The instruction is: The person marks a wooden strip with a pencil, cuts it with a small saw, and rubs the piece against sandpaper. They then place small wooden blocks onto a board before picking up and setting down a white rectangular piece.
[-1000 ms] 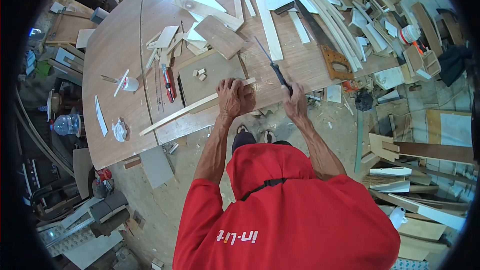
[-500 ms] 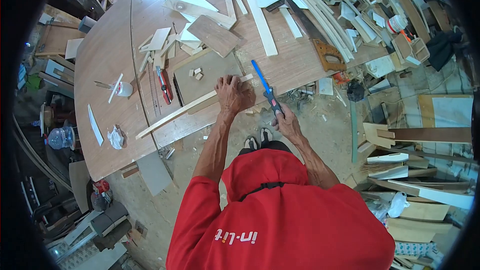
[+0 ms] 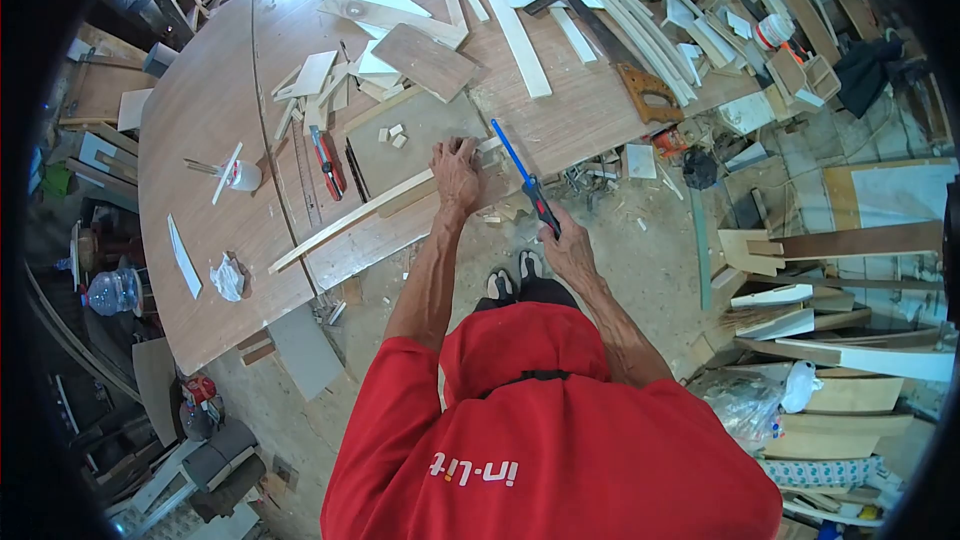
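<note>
Closed round a blue-bladed saw (image 3: 528,183), the right hand's (image 3: 567,243) grip holds it by the dark handle, its blade just beside the end of a pale strip (image 3: 350,224) on the brown surface (image 3: 250,240). Over the strip, near that end, lies the left hand (image 3: 457,174), fingers curled; whether it clasps or only presses, I cannot tell. Beyond are small blocks (image 3: 397,130) on a panel (image 3: 430,120), then a wooden-handled handsaw (image 3: 600,43).
</note>
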`<state>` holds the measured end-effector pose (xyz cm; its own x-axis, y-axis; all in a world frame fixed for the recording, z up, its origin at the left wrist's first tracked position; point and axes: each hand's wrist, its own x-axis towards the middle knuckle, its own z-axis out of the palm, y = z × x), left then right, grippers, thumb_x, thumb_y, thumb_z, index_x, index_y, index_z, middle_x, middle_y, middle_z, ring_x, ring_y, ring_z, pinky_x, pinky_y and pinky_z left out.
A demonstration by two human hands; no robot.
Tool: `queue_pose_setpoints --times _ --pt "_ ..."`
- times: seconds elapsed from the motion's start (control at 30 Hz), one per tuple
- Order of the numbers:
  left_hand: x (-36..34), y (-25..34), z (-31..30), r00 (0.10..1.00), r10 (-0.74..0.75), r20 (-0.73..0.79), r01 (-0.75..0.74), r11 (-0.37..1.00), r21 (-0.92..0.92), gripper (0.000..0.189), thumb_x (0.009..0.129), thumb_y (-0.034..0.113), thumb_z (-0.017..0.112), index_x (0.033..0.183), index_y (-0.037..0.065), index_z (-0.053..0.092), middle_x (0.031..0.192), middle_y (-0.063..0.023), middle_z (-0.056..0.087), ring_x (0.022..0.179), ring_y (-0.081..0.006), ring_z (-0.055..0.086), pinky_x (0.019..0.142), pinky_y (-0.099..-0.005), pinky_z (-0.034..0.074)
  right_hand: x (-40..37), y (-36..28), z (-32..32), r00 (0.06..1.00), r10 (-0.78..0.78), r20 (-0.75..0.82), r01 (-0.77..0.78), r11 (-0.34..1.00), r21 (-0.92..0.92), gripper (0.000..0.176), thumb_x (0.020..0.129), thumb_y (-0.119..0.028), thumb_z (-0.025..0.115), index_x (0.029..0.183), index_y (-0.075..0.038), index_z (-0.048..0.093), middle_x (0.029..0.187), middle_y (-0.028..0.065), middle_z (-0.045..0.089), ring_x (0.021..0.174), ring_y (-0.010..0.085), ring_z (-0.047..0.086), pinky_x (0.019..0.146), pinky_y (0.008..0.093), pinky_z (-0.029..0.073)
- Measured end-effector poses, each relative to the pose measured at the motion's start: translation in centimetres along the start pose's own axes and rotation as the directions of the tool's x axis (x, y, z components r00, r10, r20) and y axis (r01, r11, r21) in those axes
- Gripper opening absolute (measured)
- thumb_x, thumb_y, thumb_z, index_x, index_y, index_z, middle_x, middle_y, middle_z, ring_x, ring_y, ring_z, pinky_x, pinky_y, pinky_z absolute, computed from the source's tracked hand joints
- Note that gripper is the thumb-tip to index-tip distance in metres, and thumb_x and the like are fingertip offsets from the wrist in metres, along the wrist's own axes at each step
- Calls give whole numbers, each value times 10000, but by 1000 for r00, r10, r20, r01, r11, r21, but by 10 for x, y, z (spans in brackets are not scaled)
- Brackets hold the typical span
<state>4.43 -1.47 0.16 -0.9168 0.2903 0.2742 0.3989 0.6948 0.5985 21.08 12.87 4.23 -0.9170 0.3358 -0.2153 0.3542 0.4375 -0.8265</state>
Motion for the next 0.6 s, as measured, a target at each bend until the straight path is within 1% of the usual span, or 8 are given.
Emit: queue_pose_setpoints --times 0.03,0.07,0.17,0.23,0.27,0.33,0.43,0.6 --pt "0 1 0 1000 -8 -10 8 1000 -2 346 686 34 607 1020 116 635 1020 -88 560 998 -320 462 854 -445 377 0 4 3 999 -36 -13 35 997 -76 400 863 -160 511 1254 -78 482 727 218 618 695 385 628 620 467 465" --pt "1 2 0 1000 -15 -23 15 1000 -4 306 698 66 629 999 118 640 1024 -78 561 992 -316 458 846 -449 374 -1 9 3 999 -31 -18 30 997 -78 400 863 -160 511 1254 -78 482 727 218 618 695 385 628 620 467 465" --pt "2 1 1 999 -43 -18 43 999 -15 327 684 72 633 1008 117 648 1010 -72 561 992 -312 457 850 -449 371 -1 -4 1 998 30 58 -22 990 -142 499 849 -144 502 1339 -124 414 729 243 614 697 414 621 617 503 455" --pt "2 1 -1 999 -47 -17 47 999 -7 343 681 76 634 1020 129 653 1012 -70 564 994 -311 456 851 -448 370 -1 -9 1 997 -10 81 31 963 -267 625 835 -139 505 1430 -168 315 710 252 605 678 419 616 624 511 459" --pt "1 2 0 998 -56 -14 56 998 -2 360 677 79 635 1031 141 657 1015 -68 567 997 -310 455 851 -446 369 -1 -8 1 997 -8 82 30 963 -267 625 835 -139 505 1430 -168 315 710 252 605 678 419 616 624 511 459" --pt "1 4 -2 998 -59 -6 59 998 5 377 673 79 633 1041 158 660 1018 -68 570 999 -309 455 853 -444 368 0 -6 4 995 -61 80 83 949 -303 701 841 -132 495 1481 -200 216 694 253 598 662 423 608 628 514 462" --pt "3 2 0 997 -72 1 72 997 5 396 664 82 631 1045 186 666 1027 -65 577 1003 -309 456 857 -440 368 -3 -2 7 994 -87 69 100 970 -221 709 854 -119 478 1490 -218 181 688 249 598 648 426 602 633 515 466" --pt "5 -2 2 996 -89 17 89 996 2 394 654 93 628 1032 191 673 1031 -59 585 1006 -309 460 861 -440 371 -6 1 9 989 -119 85 134 968 -210 709 864 -103 464 1494 -227 162 690 247 599 648 427 600 639 516 463"
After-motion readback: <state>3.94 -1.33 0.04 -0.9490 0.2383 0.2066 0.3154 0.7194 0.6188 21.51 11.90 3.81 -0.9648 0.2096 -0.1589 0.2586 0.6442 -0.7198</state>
